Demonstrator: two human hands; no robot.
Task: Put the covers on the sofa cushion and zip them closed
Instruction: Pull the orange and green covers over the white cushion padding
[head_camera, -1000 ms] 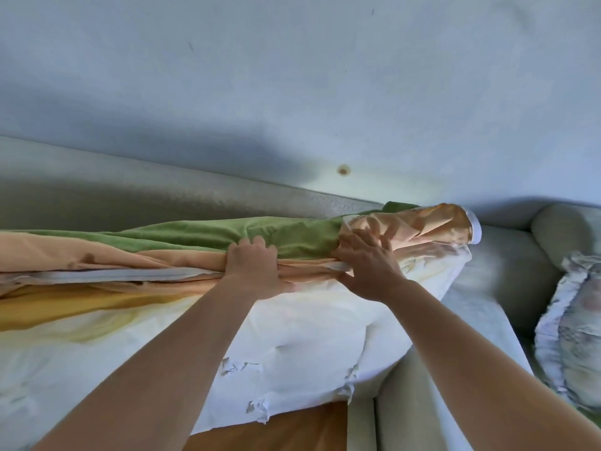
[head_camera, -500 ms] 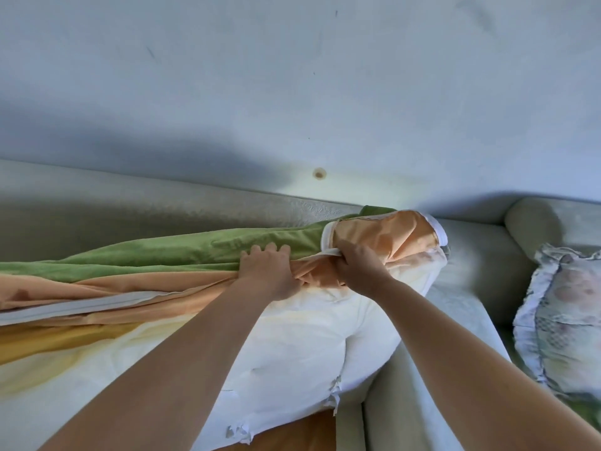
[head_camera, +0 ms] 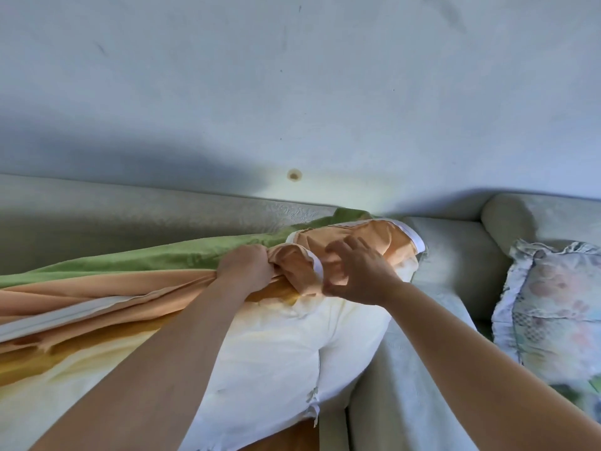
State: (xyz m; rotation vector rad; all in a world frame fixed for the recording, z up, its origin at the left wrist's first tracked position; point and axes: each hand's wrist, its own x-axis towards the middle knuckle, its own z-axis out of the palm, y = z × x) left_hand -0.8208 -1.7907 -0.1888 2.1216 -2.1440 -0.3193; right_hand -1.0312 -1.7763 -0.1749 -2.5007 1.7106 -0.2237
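Left grip point(head_camera: 246, 267) on cover point(head_camera: 136, 266), lengthwise along cushion point(head_camera: 276, 353).

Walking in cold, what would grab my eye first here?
Two bare arms reach into the middle, where the left hand grips bunched orange and green cover and the right hand hovers with its fingers spread. Below them bulges a big white cushion, still mostly bare; a frilly patterned pillow sits on the sofa at far right.

A pale sofa point(head_camera: 448, 265) spans the frame; at four o'clock a frilled floral pillow point(head_camera: 553, 307) (faded print); above, a grey wall point(head_camera: 292, 76).
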